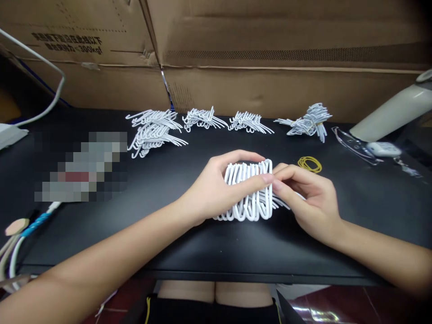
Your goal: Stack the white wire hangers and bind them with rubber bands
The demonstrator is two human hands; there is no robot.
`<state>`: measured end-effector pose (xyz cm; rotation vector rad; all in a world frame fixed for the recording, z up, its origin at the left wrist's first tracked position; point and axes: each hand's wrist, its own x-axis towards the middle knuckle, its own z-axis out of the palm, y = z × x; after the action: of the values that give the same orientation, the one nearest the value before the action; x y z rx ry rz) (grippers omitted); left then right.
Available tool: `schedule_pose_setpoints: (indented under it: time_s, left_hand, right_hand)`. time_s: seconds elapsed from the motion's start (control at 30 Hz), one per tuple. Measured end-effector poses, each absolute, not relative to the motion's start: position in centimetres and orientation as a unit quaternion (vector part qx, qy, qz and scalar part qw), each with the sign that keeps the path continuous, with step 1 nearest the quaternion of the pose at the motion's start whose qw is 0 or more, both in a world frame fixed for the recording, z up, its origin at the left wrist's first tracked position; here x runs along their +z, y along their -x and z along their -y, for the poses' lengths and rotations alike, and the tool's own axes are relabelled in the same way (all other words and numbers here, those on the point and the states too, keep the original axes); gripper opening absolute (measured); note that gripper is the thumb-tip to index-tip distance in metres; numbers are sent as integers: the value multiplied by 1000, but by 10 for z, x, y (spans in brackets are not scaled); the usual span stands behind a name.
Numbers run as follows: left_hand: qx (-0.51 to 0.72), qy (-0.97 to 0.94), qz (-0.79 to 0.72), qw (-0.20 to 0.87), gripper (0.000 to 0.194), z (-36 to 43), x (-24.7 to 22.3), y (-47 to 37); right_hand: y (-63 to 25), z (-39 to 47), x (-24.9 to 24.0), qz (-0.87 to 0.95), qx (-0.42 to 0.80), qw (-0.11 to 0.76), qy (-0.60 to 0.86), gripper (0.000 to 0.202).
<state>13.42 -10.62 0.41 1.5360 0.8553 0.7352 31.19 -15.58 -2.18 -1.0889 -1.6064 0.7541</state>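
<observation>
A row of white bent-wire hooks is held above the black table, lined up side by side. My left hand wraps round the row, its thumb across the front and a finger over the top. At the right end of the row, my right hand pinches with thumb and index finger, touching the hooks; their thin straight ends stick out beneath it. Behind my right hand lie several yellow rubber bands on the table.
Along the back of the black table lie bundles of white hooks. A pale bottle, glasses and a key fob are at right. Cardboard boxes stand behind; a blurred device with cable lies left.
</observation>
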Motion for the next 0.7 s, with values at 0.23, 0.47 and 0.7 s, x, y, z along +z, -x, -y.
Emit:
schedule_pose_setpoints:
  time_s: [0.23,0.47,0.7]
  left_hand:
    - [271,-623,-352,644,58,107,3,-133]
    - [272,-615,-354,650,57,108,2,-133]
    - [290,-603,-358,651,56,111,4,-134]
  right_hand:
    - [-311,157,-19,667,313,498,458,20]
    - [-313,158,-19,661,307,505,463,21]
    - [-312,157,-19,662,296,512,460,21]
